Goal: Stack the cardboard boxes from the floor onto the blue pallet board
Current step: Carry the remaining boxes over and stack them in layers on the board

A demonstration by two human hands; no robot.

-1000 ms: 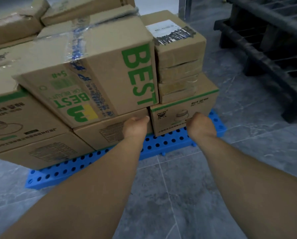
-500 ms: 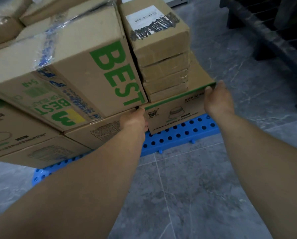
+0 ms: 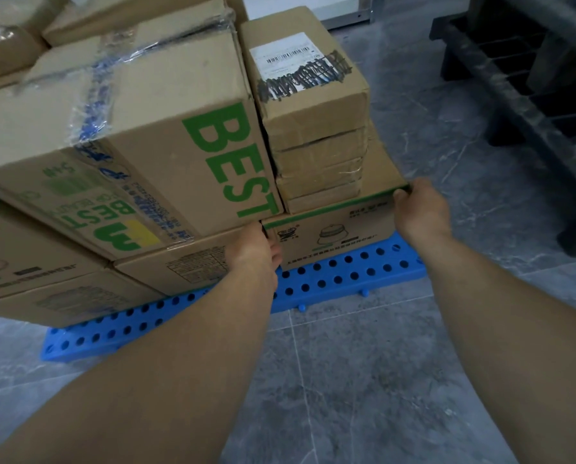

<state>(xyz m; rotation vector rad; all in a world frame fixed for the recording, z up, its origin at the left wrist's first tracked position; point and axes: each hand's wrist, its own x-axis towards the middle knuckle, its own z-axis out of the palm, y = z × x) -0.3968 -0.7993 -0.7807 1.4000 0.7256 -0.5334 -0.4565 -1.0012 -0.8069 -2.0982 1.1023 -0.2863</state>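
Grey tiled floor (image 3: 363, 380), blue pallet board (image 3: 340, 272). Left hand (image 3: 256, 252) and right hand (image 3: 420, 212) each had a grip on the bottom box (image 3: 333, 229), one at either end.

1. A grey marble-patterned tile floor (image 3: 363, 380) with pale veins and thin grout lines fills the lower part of the view.
2. A dark slatted plastic pallet (image 3: 527, 105) rests on that floor at the upper right.
3. Left of the dark pallet, at the top edge, a white wall base (image 3: 300, 8) meets the floor.
4. A grey metal frame leg (image 3: 367, 11) stands beside the wall base, between it and the dark pallet.
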